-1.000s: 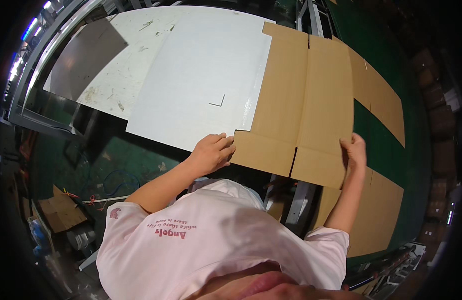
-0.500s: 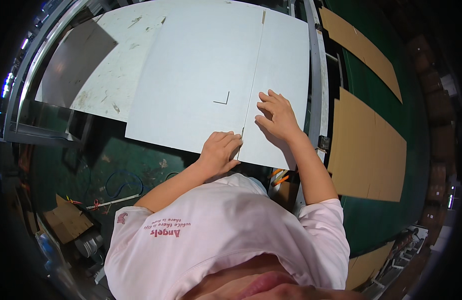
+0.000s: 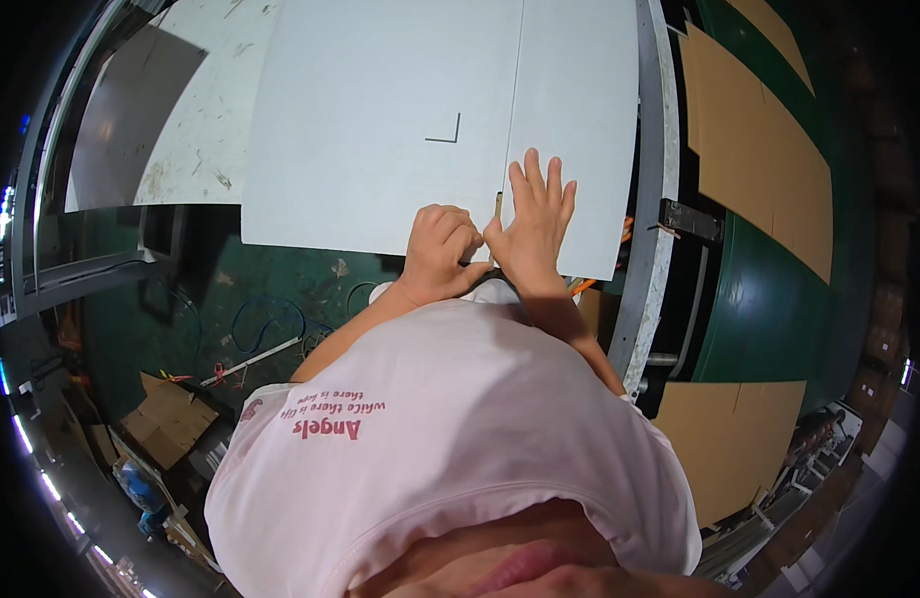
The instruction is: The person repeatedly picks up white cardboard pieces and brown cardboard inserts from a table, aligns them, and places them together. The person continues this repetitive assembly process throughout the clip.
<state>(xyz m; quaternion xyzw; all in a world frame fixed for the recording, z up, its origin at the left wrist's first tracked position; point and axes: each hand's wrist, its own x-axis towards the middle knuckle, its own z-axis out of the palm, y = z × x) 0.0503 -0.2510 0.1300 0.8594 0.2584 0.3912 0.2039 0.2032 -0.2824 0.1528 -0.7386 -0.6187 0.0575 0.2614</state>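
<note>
White board [image 3: 350, 120] lies flat in front of you, across the middle of the scene and over the right part of the pale, stained worktop [image 3: 203, 120]; a straight seam runs near to far between its wide left panel and narrower right panel; a short slot [image 3: 499, 204] opens at the seam's near end; a dark L-shaped mark [image 3: 451, 141] sits on the left panel, beyond your hands.

Your left hand [image 3: 440, 249] is at the near edge, just left of the slot; fingers bent, thumb reaching right toward the seam; whether this grip pinches the edge or only presses on it, you cannot tell from here. Your right hand [image 3: 533, 224] lies palm down on the right panel, just right of the slot; fingers spread wide and pointing far, thumb out toward the seam; this grip is fully open, closed around nothing; the two hands are near each other, slot between them.

Right of the board, a grey metal rail [image 3: 651, 199] runs near to far; beyond it a green surface [image 3: 754, 319], with a brown cardboard sheet [image 3: 764, 149] on its far part and a second brown sheet [image 3: 729, 448] at the near right. Left and near, on the green floor [image 3: 216, 284], a coiled blue cable [image 3: 237, 329]; an open brown carton [image 3: 169, 421] to its near left.
</note>
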